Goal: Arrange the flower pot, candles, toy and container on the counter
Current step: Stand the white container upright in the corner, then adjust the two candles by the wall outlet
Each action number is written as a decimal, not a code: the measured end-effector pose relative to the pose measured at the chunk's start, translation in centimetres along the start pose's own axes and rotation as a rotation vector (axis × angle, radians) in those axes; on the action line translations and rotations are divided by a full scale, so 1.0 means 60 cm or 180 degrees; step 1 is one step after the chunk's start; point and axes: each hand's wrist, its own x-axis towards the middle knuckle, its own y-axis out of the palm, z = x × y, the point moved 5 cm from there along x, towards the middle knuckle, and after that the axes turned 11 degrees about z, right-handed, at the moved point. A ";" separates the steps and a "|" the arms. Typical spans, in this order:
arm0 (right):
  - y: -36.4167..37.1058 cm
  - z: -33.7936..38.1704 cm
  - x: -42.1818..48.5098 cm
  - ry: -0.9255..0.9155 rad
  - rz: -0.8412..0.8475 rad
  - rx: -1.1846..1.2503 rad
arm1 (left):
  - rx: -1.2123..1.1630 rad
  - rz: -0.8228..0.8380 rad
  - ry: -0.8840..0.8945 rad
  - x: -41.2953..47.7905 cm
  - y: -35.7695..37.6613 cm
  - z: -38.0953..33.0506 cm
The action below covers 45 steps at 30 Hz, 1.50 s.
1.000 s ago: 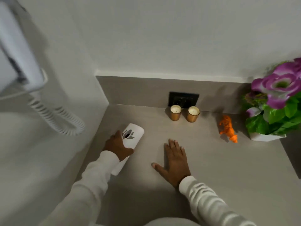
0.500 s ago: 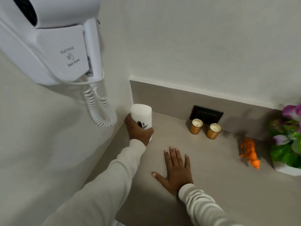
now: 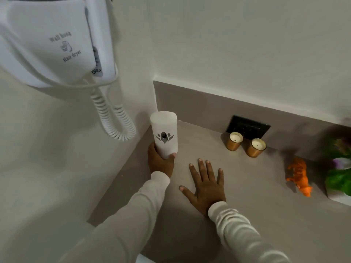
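Note:
My left hand (image 3: 160, 162) grips the lower part of a tall white container (image 3: 164, 133) with a dark lotus mark, held upright near the counter's back left corner. My right hand (image 3: 206, 185) lies flat and open on the grey counter (image 3: 256, 215), fingers spread. Two gold candles (image 3: 234, 141) (image 3: 255, 147) stand side by side by the back wall. An orange toy animal (image 3: 300, 176) stands to their right. The flower pot (image 3: 340, 173), white with green leaves and purple blooms, is cut off at the right edge.
A white wall-hung hair dryer (image 3: 57, 40) with a coiled cord (image 3: 115, 118) hangs on the left wall above the corner. A black socket plate (image 3: 247, 127) sits on the backsplash behind the candles.
My left hand has turned the container from lying tilted to upright and carried it toward the back left corner. My right hand stayed flat on the counter. The camera swung left.

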 end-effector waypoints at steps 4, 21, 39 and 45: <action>-0.009 -0.005 0.024 -0.0048 0.0038 -0.0074 | -0.0034 -0.0084 -0.0090 0.043 0.012 -0.013; -0.009 -0.014 0.048 -0.0041 -0.0078 0.0136 | 0.0475 -0.0575 -0.0337 0.226 0.042 -0.051; -0.061 -0.214 -0.042 0.2243 -0.1994 0.2698 | 0.1229 0.1576 0.1336 -0.052 0.251 -0.073; -0.079 -0.280 -0.012 0.2353 -0.2154 0.3021 | 0.0997 0.1604 0.1101 -0.041 0.328 -0.125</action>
